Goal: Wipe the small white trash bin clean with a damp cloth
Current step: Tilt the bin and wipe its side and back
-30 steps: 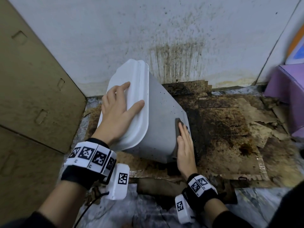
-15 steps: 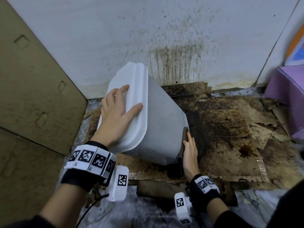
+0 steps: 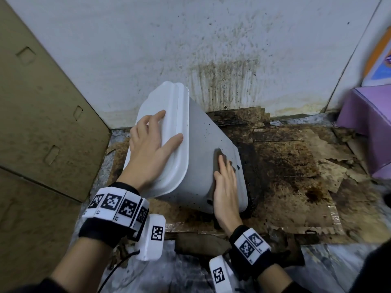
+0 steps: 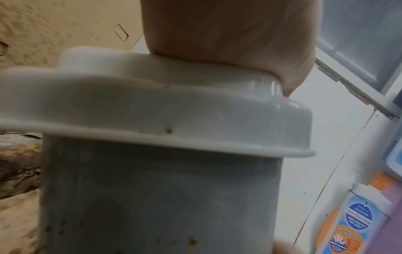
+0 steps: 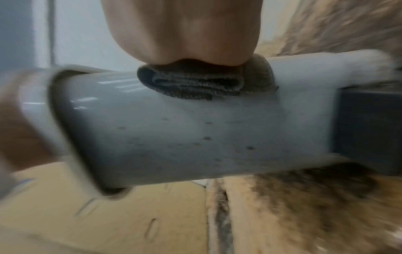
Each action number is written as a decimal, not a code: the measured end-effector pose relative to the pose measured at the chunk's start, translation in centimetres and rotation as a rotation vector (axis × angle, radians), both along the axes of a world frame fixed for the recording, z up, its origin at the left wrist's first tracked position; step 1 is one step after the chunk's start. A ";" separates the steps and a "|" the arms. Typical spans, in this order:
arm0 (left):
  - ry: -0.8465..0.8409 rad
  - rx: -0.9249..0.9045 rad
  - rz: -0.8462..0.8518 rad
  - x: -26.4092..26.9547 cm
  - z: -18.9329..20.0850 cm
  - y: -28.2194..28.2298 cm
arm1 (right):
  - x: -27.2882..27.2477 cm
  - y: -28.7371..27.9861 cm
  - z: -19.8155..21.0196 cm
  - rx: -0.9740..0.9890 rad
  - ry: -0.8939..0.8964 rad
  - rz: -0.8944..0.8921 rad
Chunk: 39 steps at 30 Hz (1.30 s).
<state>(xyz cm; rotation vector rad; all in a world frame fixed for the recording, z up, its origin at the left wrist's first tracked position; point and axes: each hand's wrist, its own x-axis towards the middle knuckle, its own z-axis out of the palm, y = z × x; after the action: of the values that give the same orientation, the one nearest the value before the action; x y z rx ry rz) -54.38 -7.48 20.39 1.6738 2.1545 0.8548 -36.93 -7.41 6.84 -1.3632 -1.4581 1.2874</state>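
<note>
Bin tilted, lid end up and leaning left, base down on stained cardboard near the far wall. Lid white and closed; body grey-white, speckled with small dark spots along the near side, plainly seen in the right wrist view. One brown spot on the lid rim in the left wrist view. Left hand lies flat on the lid top, fingers straight and spread, thumb out toward the lid's right edge; it presses, does not curl round anything. Right hand lies flat against the bin's right side near the base, fingers straight and together, pressing a folded dark cloth to the wall of the bin. Cloth shows past the fingertips on the far side; in the right wrist view its folded edge sits under the palm, ribbed grey-brown weave, touching the bin. Both wrists carry bands with black-and-white marker tags. Brown board stands at left, touching the wall at the corner. Wall above the bin streaked and spattered brown. Purple box at far right, well apart from the bin. Cardboard darkest just right of the bin's base. Right wrist view blurred at the edges.
</note>
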 end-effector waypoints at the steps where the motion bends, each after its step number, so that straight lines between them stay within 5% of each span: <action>1: -0.010 -0.001 0.005 -0.1 0.0 0.0 | -0.6 -0.3 1.4 0.042 -0.005 0.060; 6: -0.032 -0.004 0.014 -0.8 -0.2 -0.2 | -1.7 -0.9 6.2 0.229 -0.007 0.377; 15: -0.008 -0.013 -0.004 0.0 0.2 -0.1 | -1.3 -0.6 4.3 0.308 -0.021 0.262; 26: -0.015 -0.009 -0.004 -0.4 0.0 -0.2 | -3.2 9.2 7.3 0.244 -0.178 0.578; 32: -0.055 -0.010 -0.010 -0.8 -0.3 -0.3 | -2.0 12.2 3.0 0.420 -0.326 0.662; 39: -0.073 0.000 -0.019 -1.0 -0.1 -0.4 | 2.4 12.1 -2.8 0.062 -0.352 0.486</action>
<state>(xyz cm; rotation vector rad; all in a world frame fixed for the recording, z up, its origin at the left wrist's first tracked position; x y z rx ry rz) -55.33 -7.90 20.26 1.6340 2.0873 0.8963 -34.56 4.71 4.06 -1.2827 -2.1532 1.3177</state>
